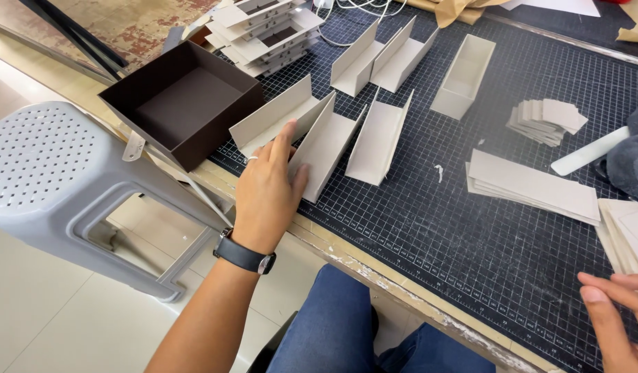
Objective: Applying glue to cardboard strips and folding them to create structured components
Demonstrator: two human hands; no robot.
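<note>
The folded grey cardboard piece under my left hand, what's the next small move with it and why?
Probably close the left hand around the folded grey piece and lift it clear. The fingers lie flat against its wall, not gripping, and it stands close beside another folded piece next to the dark brown box. The right hand is far off.

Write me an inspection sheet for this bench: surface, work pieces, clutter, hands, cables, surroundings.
Surface: dark gridded cutting mat on a worn-edged table.
Work pieces: folded grey cardboard troughs standing open; one finished grey box; dark brown box overhanging the table edge.
Clutter: flat grey board stack, small cut pieces, stacked trays, white tube.
Hands: left hand open, fingers on the nearest trough; right hand at the lower right corner, partly cut off, by a card pile.
Cables: white cable at the top edge.
Surroundings: grey perforated plastic stool, pale floor.
</note>
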